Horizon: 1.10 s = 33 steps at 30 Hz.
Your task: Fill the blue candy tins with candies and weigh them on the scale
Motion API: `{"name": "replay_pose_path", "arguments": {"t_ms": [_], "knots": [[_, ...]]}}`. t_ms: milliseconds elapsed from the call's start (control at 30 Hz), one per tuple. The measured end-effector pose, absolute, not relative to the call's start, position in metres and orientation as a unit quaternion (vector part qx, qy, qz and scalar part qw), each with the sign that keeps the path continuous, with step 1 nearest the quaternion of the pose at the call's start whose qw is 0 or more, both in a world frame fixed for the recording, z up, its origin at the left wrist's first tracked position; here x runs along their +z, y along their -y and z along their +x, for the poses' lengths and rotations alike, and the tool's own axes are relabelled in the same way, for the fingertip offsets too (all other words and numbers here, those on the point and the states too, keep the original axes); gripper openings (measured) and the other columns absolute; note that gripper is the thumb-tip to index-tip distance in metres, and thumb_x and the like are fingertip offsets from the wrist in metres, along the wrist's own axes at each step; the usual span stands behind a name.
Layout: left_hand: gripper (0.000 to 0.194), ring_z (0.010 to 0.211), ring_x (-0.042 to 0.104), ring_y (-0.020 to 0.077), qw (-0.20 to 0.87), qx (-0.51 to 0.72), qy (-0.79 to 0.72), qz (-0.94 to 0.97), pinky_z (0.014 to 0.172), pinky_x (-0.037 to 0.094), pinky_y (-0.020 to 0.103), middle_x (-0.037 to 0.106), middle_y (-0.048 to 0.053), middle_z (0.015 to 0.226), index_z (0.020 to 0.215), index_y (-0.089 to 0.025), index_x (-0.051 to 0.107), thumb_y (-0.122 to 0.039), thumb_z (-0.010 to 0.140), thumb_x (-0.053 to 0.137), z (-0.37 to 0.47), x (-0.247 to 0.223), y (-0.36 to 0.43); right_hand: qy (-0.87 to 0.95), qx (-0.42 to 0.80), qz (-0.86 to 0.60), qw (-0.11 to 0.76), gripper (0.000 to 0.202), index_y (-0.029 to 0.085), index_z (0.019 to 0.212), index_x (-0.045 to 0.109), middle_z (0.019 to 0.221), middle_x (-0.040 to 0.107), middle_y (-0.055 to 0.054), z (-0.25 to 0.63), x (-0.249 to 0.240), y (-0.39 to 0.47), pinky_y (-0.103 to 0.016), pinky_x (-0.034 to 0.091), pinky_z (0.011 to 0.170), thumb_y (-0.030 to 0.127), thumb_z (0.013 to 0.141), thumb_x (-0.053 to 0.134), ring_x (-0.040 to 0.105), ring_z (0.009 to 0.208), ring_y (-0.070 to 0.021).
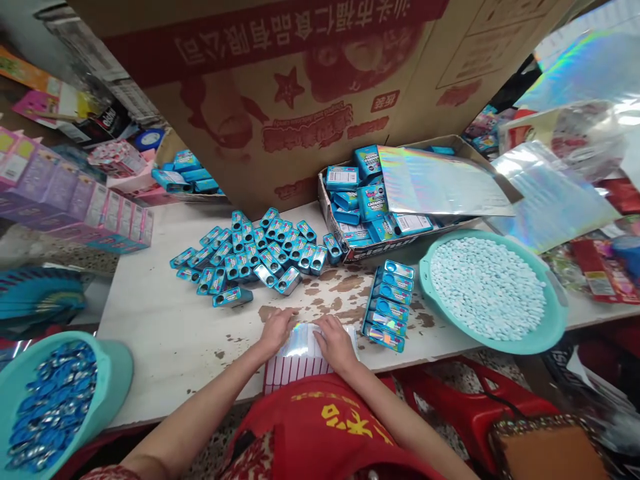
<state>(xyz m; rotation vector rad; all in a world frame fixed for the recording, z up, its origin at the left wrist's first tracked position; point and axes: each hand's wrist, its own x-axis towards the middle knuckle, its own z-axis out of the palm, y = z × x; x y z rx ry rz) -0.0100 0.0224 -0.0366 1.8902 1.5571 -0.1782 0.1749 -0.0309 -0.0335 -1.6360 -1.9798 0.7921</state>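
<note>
A shiny holographic sheet (300,343) with a striped pink-and-white lower part (295,372) lies at the table's front edge, against the red apron. My left hand (277,331) grips its left side, fingers bent over the far edge. On the other side, my right hand (337,343) has its fingers curled onto the same sheet. Just right of that hand stands a row of several blue candy tins (387,307), side by side. Beyond my hands, many loose blue tins (250,250) with round holes in their tops are clustered.
A turquoise basin (555,313) of pale blue tablets sits right; another turquoise tub (117,367) with blue-and-silver pieces is at left. Behind, an open carton (370,250) holds blue packs under a holographic sheet (445,183). A large cardboard box (300,100) blocks the back. A red stool (480,393) is below.
</note>
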Motion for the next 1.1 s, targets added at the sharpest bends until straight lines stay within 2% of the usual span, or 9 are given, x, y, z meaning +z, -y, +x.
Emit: {"name": "replay_pose_path", "arguments": {"t_ms": [100,200,333,433,633,733,833,1000,1100], "knots": [[0.018,0.094,0.054,0.0216,0.368,-0.043,-0.588,0.719,0.084,0.037,0.032,0.066,0.003,0.089,0.088,-0.020,0.063,-0.024,0.085,0.046,-0.015,-0.031,-0.023,0.723,0.294,-0.593,0.197,0.022,0.021,0.102,0.063,0.100,0.063,-0.009,0.163,-0.038,0.022,-0.035,0.045,0.083,0.016,0.082,0.057,0.056,0.095,-0.0236],[0.020,0.087,0.055,0.0172,0.396,-0.013,-0.579,0.712,0.080,0.040,0.028,0.063,0.002,0.089,0.092,-0.020,0.063,-0.022,0.083,0.045,-0.018,-0.028,-0.023,0.724,0.305,-0.596,0.167,0.015,0.022,0.095,0.066,0.095,0.066,-0.008,0.159,-0.043,0.018,-0.039,0.043,0.083,0.021,0.081,0.060,0.057,0.093,-0.0252],[0.022,0.089,0.055,0.0181,0.456,0.005,-0.543,0.705,0.080,0.041,0.028,0.059,0.004,0.098,0.093,-0.020,0.066,-0.026,0.076,0.054,-0.023,-0.030,-0.023,0.723,0.327,-0.591,0.145,0.012,0.024,0.083,0.068,0.081,0.069,-0.002,0.160,-0.047,0.017,-0.030,0.042,0.076,0.015,0.081,0.060,0.061,0.082,-0.0193],[0.019,0.085,0.056,0.0184,0.496,-0.026,-0.516,0.698,0.077,0.041,0.028,0.062,0.004,0.090,0.085,-0.019,0.068,-0.028,0.074,0.055,-0.025,-0.033,-0.022,0.720,0.330,-0.593,0.146,0.015,0.023,0.079,0.068,0.079,0.068,-0.001,0.161,-0.047,0.017,-0.025,0.042,0.070,0.013,0.082,0.057,0.061,0.080,-0.0169],[0.025,0.079,0.057,0.0160,0.541,-0.016,-0.528,0.654,0.069,0.042,0.024,0.067,0.002,0.085,0.088,-0.016,0.067,-0.031,0.075,0.050,-0.024,-0.027,-0.029,0.725,0.297,-0.599,0.169,0.018,0.021,0.081,0.065,0.079,0.063,-0.003,0.161,-0.043,0.013,-0.026,0.043,0.071,0.014,0.087,0.049,0.058,0.080,-0.0174],[0.023,0.074,0.056,0.0156,0.526,-0.017,-0.544,0.653,0.066,0.041,0.024,0.065,0.002,0.076,0.077,-0.016,0.066,-0.028,0.075,0.047,-0.019,-0.021,-0.035,0.743,0.271,-0.586,0.178,0.015,0.021,0.090,0.065,0.085,0.063,-0.005,0.159,-0.040,0.012,-0.030,0.043,0.074,0.019,0.088,0.050,0.056,0.084,-0.0201],[0.021,0.074,0.056,0.0162,0.501,-0.017,-0.565,0.656,0.068,0.039,0.025,0.065,0.002,0.075,0.069,-0.017,0.065,-0.025,0.074,0.047,-0.014,-0.020,-0.038,0.769,0.248,-0.562,0.176,0.018,0.021,0.101,0.064,0.093,0.063,-0.008,0.157,-0.036,0.016,-0.035,0.043,0.077,0.022,0.088,0.051,0.054,0.088,-0.0233],[0.018,0.074,0.057,0.0169,0.477,-0.030,-0.602,0.639,0.065,0.039,0.025,0.066,0.003,0.074,0.072,-0.016,0.065,-0.024,0.074,0.049,-0.011,-0.025,-0.036,0.818,0.221,-0.507,0.159,0.032,0.019,0.115,0.058,0.116,0.061,-0.011,0.158,-0.036,0.028,-0.040,0.039,0.088,0.010,0.086,0.049,0.052,0.103,-0.0250],[0.019,0.073,0.058,0.0164,0.470,-0.038,-0.612,0.635,0.064,0.039,0.025,0.067,0.003,0.075,0.075,-0.016,0.066,-0.023,0.075,0.048,-0.010,-0.027,-0.036,0.835,0.215,-0.482,0.156,0.030,0.018,0.111,0.059,0.119,0.060,-0.011,0.158,-0.033,0.031,-0.041,0.038,0.090,0.009,0.085,0.050,0.051,0.107,-0.0250]]}}
